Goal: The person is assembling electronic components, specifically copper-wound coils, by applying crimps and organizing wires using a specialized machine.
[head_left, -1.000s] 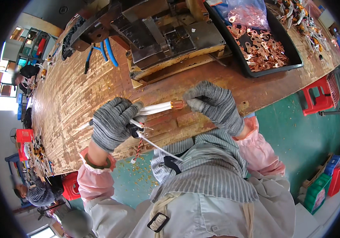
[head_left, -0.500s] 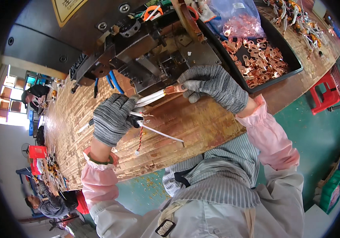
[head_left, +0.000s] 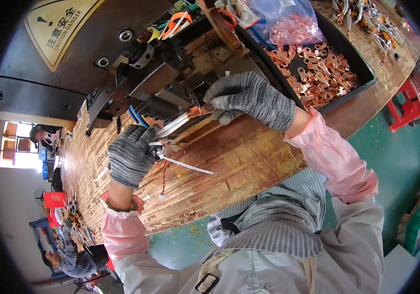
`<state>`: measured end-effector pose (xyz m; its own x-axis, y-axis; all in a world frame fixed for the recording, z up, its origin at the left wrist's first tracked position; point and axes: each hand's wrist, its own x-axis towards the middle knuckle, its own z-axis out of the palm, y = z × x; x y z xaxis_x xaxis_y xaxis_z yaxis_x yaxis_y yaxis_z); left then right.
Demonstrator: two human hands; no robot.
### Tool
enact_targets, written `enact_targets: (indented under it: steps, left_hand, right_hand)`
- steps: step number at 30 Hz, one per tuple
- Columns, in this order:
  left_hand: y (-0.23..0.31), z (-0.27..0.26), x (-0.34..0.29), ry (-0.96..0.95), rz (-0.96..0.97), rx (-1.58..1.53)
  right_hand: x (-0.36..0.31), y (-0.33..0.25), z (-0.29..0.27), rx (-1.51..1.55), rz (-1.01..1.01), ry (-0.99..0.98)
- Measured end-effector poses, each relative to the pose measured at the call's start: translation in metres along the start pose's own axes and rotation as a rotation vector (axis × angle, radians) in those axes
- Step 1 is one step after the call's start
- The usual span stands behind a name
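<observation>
My left hand [head_left: 130,156], in a grey striped knit glove, is closed round a bundle of thick white wires [head_left: 173,126]. A thin white lead [head_left: 188,165] and a red-black twisted wire [head_left: 164,182] with a small white plug hang from the same bundle. My right hand [head_left: 249,100], gloved alike, pinches a copper ring terminal [head_left: 201,110] sitting at the bare wire ends. Terminal and wire ends are right at the front of the dark metal press tooling [head_left: 166,90]; whether they touch it I cannot tell.
A black tray [head_left: 370,84] of loose copper terminals [head_left: 325,73] and a plastic bag [head_left: 296,27] stands right of the press. Wire assemblies [head_left: 367,22] lie far right. Orange-handled scissors [head_left: 176,22] rest behind the tooling. Another person [head_left: 73,259] sits at the left.
Both hands have carried the wires and copper terminal slightly forward, closer to the press tooling. The whole view has also shifted a little.
</observation>
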<state>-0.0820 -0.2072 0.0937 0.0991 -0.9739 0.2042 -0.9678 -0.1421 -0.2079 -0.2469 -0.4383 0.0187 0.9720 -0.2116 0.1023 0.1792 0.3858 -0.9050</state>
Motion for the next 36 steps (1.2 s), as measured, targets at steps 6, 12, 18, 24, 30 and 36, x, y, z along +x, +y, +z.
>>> enact_targets:
  steps: [6,12,18,24,30,36]
  left_hand:
    - [-0.003,0.000,0.004,0.004,-0.008,0.001]
    - [-0.013,0.006,0.001,0.005,-0.024,0.072]
    - [-0.016,0.008,0.003,-0.023,-0.074,0.111]
    - [-0.019,0.009,0.001,-0.016,-0.044,0.106]
    - [-0.019,0.009,0.001,-0.009,-0.028,0.058]
    - [-0.017,0.010,0.003,-0.034,-0.046,0.081]
  right_hand:
    - [0.009,-0.002,-0.004,0.001,0.018,-0.018]
    - [0.022,-0.001,-0.003,0.015,0.013,0.007]
    - [0.027,-0.001,-0.007,0.006,0.025,0.007]
    - [0.020,-0.009,-0.011,-0.168,-0.113,0.183]
    - [0.000,-0.017,-0.024,-0.151,-0.154,0.195]
    - [-0.013,-0.015,-0.029,-0.200,-0.186,0.211]
